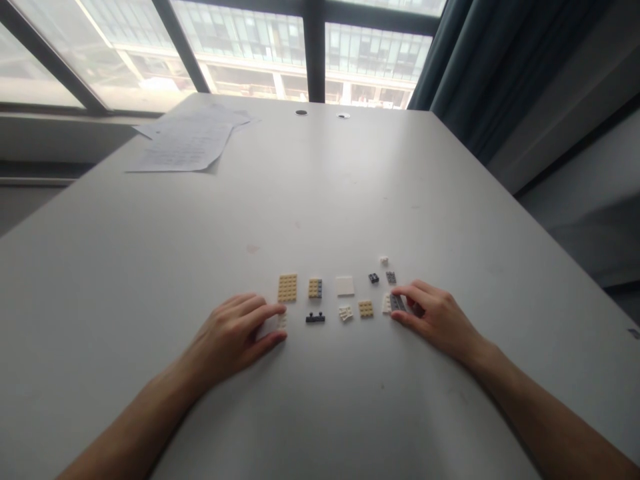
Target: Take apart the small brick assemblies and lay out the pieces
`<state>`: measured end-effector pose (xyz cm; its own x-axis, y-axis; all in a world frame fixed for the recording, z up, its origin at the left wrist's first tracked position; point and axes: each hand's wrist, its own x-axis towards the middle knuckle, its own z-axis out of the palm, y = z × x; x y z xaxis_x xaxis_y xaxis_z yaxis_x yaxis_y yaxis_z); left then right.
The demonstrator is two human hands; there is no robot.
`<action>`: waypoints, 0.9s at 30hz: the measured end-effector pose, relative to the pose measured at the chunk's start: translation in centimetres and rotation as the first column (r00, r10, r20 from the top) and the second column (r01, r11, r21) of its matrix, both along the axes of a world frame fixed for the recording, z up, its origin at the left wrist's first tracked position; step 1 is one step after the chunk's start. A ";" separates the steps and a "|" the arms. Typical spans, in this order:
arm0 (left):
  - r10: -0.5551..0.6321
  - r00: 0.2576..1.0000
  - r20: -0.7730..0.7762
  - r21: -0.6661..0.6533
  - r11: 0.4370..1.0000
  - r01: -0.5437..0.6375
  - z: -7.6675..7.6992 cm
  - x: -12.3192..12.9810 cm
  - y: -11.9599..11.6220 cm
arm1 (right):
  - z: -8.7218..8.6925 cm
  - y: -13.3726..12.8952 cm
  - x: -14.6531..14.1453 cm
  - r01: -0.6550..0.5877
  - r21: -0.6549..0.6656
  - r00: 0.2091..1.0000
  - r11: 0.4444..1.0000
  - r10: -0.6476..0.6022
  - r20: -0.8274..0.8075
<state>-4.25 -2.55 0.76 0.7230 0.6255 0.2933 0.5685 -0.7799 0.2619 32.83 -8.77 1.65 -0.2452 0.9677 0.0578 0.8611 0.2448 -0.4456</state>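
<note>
My left hand point(245, 327) rests on the table with thumb and forefinger at the two ends of a small white studded building plate point(283, 321). On the right, my right hand point(435, 310) pinches a dark grey building plate point(397, 303), which lies against a white studded plate point(387, 304). Between the hands lie a tan plate point(287, 288), a tan-and-grey piece point(315, 288), a black bar with two knobs point(315, 319), a smooth white tile point(345, 287), a white angled piece point(345, 313) and a smaller tan plate point(366, 309).
Beyond my right hand sit a black piece point(373, 278), a grey piece point(391, 277) and a tiny white piece point(384, 261). Printed papers point(185, 143) lie at the table's far left. Windows and a dark curtain point(460, 73) border the white table point(320, 200).
</note>
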 end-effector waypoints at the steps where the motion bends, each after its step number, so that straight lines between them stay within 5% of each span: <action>1: -0.003 1.000 -0.001 0.000 1.000 0.003 0.0 0.0 0.0 | 0.0 0.0 0.1 -0.002 -0.009 1.000 1.000 0.002 0.000; 9: -0.024 1.000 0.005 0.011 1.000 0.024 -0.2 -0.3 0.1 | 0.6 0.1 1.2 -0.011 -0.098 0.998 0.995 0.005 -0.059; 27: 0.003 1.000 0.011 -0.040 0.999 -0.002 -0.3 -0.4 0.1 | 0.0 0.2 1.1 -0.008 -0.045 0.998 0.999 0.006 -0.062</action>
